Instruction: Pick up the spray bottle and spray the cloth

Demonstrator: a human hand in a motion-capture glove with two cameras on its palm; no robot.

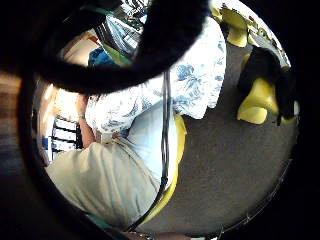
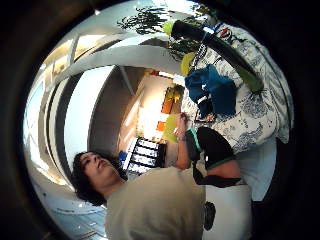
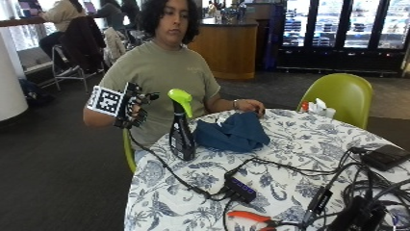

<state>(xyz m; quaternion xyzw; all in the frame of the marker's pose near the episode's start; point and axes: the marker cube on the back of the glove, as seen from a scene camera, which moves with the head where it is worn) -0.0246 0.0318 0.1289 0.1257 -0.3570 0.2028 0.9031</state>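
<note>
You sit at a round table (image 3: 307,144) covered by a blue-flowered white cloth, on dark grey carpet (image 3: 57,168). A green chair (image 3: 342,94) stands at its far side. Behind you curves a wooden counter (image 3: 227,45), with glass-fronted fridges (image 3: 339,29) along the back wall. Daylight enters through windows (image 3: 25,41) beyond a white column (image 3: 9,86).

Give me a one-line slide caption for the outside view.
Seated person raises gloved right hand beside an upright spray bottle, blue cloth bunched behind it on the floral table.
</note>
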